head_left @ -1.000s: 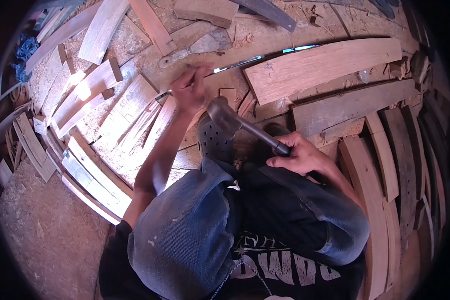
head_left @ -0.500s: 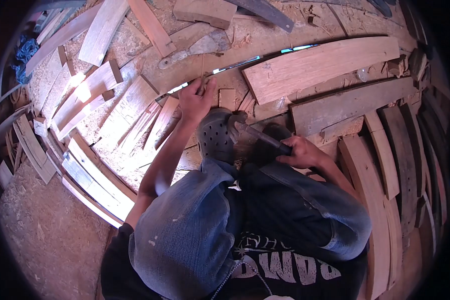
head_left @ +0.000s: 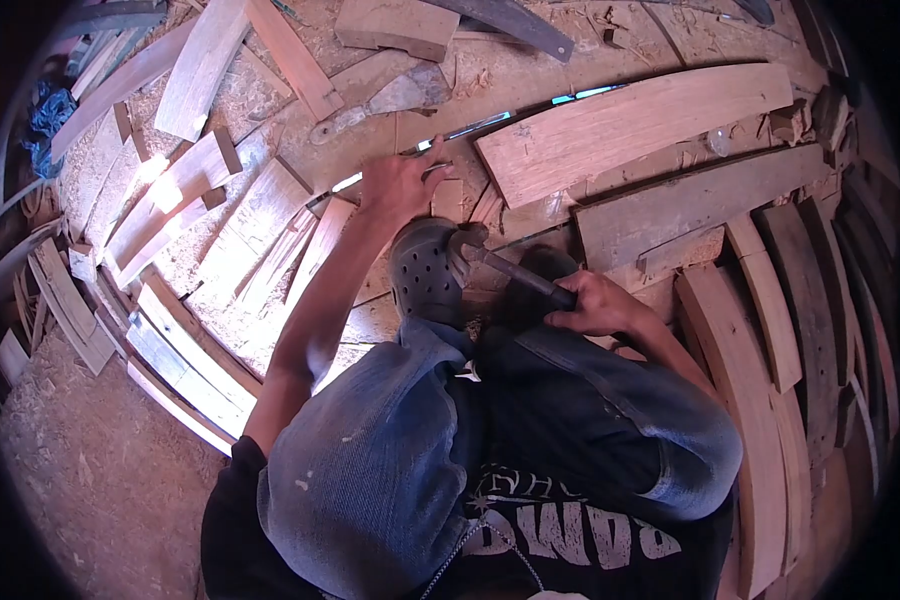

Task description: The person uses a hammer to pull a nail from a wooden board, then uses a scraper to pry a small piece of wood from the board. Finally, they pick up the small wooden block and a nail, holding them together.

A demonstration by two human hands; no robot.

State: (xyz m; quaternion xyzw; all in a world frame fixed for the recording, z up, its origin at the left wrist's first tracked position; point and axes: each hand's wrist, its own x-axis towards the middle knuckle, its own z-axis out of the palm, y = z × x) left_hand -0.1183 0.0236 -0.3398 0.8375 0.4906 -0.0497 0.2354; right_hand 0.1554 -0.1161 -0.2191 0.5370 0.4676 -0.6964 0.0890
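Observation:
My left hand (head_left: 402,188) reaches forward over the plank floor, fingers apart, beside a narrow bright gap (head_left: 480,127) between the boards. Just beyond its knuckles stands a thin stick-like piece (head_left: 397,132), too small to name. A small square wood block (head_left: 448,198) lies to the right of the fingers. My right hand (head_left: 598,304) is wrapped round the handle of a hammer (head_left: 518,272). The hammer's head points left, over the toe of a dark clog (head_left: 425,268) on my foot.
A broad curved board (head_left: 635,130) lies at front right, with a darker plank (head_left: 700,210) behind it. A putty knife (head_left: 395,100) and a handsaw (head_left: 515,25) lie ahead. Cut boards (head_left: 175,190) and shavings cover the left side; long curved planks (head_left: 735,430) lie at right.
My left hand has opened from a pinch near the thin piece, its fingers now spreading to the right. My right hand still holds the hammer, almost unmoved. The view has shifted slightly.

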